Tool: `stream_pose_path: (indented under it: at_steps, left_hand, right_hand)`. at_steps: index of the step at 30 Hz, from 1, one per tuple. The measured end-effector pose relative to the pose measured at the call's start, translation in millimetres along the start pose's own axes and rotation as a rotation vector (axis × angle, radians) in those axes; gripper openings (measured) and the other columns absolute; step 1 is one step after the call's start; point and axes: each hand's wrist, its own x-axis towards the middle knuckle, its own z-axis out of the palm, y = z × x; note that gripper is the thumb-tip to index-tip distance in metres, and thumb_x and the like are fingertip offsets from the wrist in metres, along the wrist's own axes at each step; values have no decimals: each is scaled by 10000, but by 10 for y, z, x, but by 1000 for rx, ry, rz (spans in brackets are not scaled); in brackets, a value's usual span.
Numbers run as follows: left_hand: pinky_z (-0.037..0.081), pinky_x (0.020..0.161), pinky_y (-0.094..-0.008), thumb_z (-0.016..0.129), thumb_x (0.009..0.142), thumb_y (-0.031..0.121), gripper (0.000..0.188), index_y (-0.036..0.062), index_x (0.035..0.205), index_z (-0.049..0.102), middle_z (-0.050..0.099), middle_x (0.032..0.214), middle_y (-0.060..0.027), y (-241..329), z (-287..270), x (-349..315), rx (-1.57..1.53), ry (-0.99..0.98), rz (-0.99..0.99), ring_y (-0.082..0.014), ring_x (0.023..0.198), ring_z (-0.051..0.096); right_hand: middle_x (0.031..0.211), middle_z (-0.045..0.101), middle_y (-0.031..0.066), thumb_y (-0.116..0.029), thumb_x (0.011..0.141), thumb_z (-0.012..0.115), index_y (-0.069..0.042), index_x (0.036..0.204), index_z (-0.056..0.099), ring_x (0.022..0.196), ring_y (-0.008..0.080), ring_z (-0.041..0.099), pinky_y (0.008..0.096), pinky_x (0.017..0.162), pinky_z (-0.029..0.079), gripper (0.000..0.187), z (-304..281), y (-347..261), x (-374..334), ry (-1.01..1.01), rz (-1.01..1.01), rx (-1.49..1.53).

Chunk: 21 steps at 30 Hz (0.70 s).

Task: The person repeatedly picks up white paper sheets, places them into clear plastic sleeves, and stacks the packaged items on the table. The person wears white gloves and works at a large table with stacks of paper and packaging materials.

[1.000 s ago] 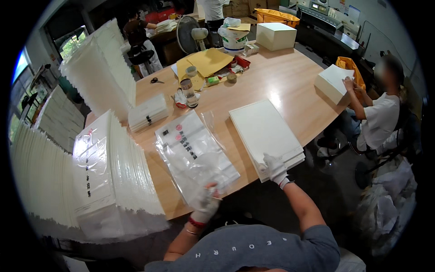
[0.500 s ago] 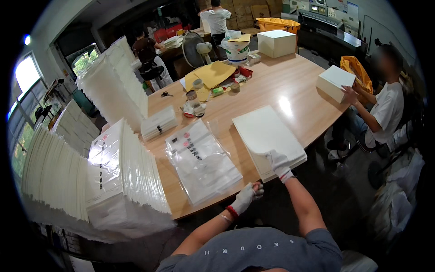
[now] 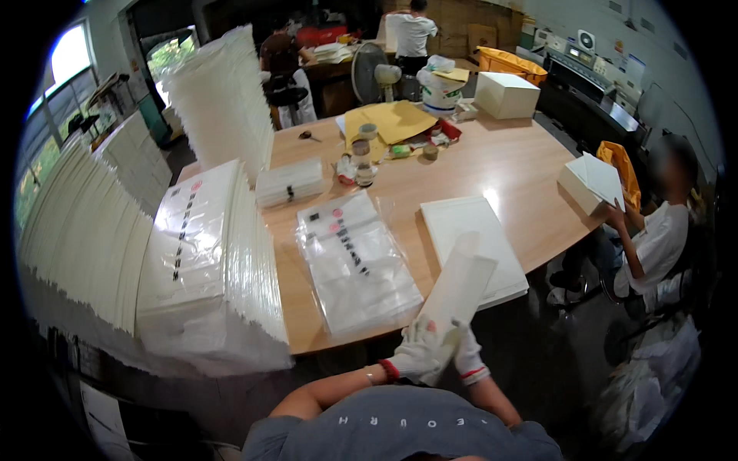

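A curled sheaf of white paper (image 3: 455, 296) is raised at the near edge of the table, tilted over the paper stack. My left hand (image 3: 418, 350), in a white glove with a red cuff, grips its lower left part. On its right edge my right hand (image 3: 468, 356), gloved alike, is closed. Under and beyond the sheaf lies the flat stack of white paper (image 3: 461, 217) on the wooden table. Left of this stack rests a pile of clear plastic bags (image 3: 360, 284) with dark and red print.
Tall piles of packed white paper (image 3: 188, 253) stand along the left. A banded white bundle (image 3: 290, 183), tape rolls (image 3: 361, 150), scissors (image 3: 309, 136) and yellow paper (image 3: 392, 123) lie farther back. A co-worker at right handles a white block (image 3: 588, 184). Another white block (image 3: 507, 95) is at the back.
My right hand has lifted the sheaf off the stack and drawn it toward me. My left hand has come onto it. The view has shifted, and the co-worker's block has its top sheets raised.
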Motion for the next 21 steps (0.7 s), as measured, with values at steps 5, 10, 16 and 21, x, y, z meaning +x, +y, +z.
stream_pose_path:
  at_steps: [5, 10, 16, 21]
  left_hand:
    - [387, 896, -414, 601, 706, 299, 813, -68, 1317, 211, 344, 1239, -323, -19, -579, 98, 65, -264, 33, -376, 1117, 432]
    - [335, 957, -365, 499, 821, 341, 561, -30, 1232, 408, 384, 1275, -242, -808, -1306, 334, 615, 583, -234, -317, 1160, 403]
    - [447, 771, -364, 582, 690, 104, 356, -15, 1025, 565, 584, 831, -150, -888, -837, 513, -173, 660, 453, -293, 890, 540]
    - [468, 725, -382, 577, 703, 102, 341, 6, 1031, 574, 604, 893, -180, -956, -819, 526, -89, 519, 330, -322, 823, 571]
  right_hand:
    - [992, 601, 114, -142, 832, 577, 44, 1079, 520, 898, 209, 579, 302, 761, 465, 314, 401, -105, 85, 170, -295, -228]
    - [967, 601, 150, -68, 719, 590, -56, 965, 610, 843, 312, 595, 365, 735, 486, 247, 152, -387, -107, -50, -600, -830]
    - [852, 606, 132, -234, 754, 577, -84, 954, 595, 771, 320, 593, 402, 660, 481, 251, 429, -191, 511, -344, -574, -1424]
    - [1133, 507, 157, -356, 669, 653, -77, 1162, 465, 1010, 347, 528, 382, 793, 457, 597, 812, -77, 1082, -231, -181, -1411]
